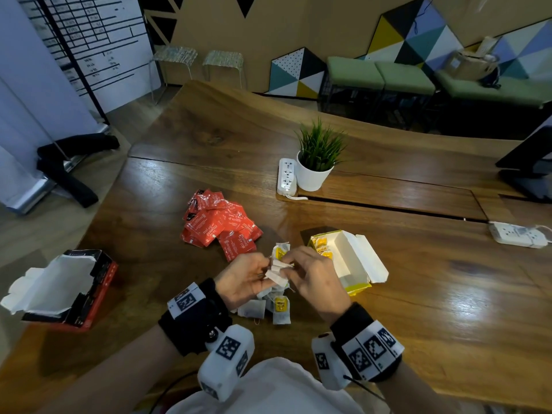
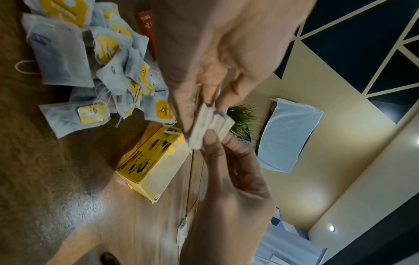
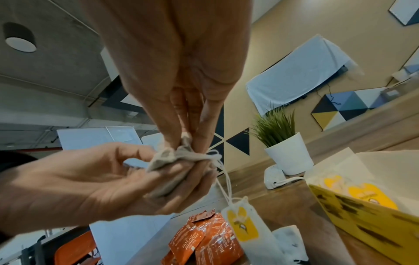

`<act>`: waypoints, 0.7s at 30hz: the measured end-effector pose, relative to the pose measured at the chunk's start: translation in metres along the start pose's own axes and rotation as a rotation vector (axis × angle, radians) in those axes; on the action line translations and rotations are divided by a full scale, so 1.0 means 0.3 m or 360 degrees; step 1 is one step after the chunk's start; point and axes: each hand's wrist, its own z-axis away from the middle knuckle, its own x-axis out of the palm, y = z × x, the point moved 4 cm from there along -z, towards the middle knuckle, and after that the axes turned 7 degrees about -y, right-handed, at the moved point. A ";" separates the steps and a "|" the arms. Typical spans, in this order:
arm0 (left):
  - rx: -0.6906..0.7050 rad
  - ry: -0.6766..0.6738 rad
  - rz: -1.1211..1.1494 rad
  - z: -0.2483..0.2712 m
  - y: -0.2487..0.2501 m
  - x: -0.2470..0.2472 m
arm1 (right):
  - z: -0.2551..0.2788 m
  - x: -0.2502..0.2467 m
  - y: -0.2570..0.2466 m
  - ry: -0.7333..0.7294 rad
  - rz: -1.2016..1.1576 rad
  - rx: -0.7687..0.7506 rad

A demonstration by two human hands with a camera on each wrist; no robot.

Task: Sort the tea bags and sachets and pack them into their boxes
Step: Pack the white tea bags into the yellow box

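Observation:
Both hands meet above the table and hold a small stack of white tea bags [image 1: 276, 268] between them. My left hand [image 1: 243, 277] grips the stack [image 2: 205, 125] from the left; my right hand [image 1: 310, 276] pinches its top edge [image 3: 181, 156]. A yellow-tagged bag [image 3: 243, 226] hangs from the stack by its string. More white tea bags with yellow tags [image 1: 273, 306] lie under my hands. Red sachets [image 1: 219, 224] lie heaped beyond them. The open yellow box [image 1: 349, 261] stands to the right with tea bags inside. The open red box [image 1: 64, 288] sits at the left edge.
A potted plant [image 1: 316, 156] in a white pot and a white power strip [image 1: 287, 176] stand farther back on the wooden table [image 1: 433, 294]. A second power strip [image 1: 518, 234] lies at the right. A dark monitor stand [image 1: 528, 162] is at the far right.

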 end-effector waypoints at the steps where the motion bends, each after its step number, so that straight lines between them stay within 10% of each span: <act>1: -0.0024 -0.0060 -0.0034 0.002 -0.004 0.003 | 0.000 -0.002 0.000 -0.0020 0.0008 0.0025; 21: -0.0047 -0.0117 -0.0222 0.025 -0.017 -0.021 | 0.013 -0.012 -0.013 -0.0221 0.0075 0.0184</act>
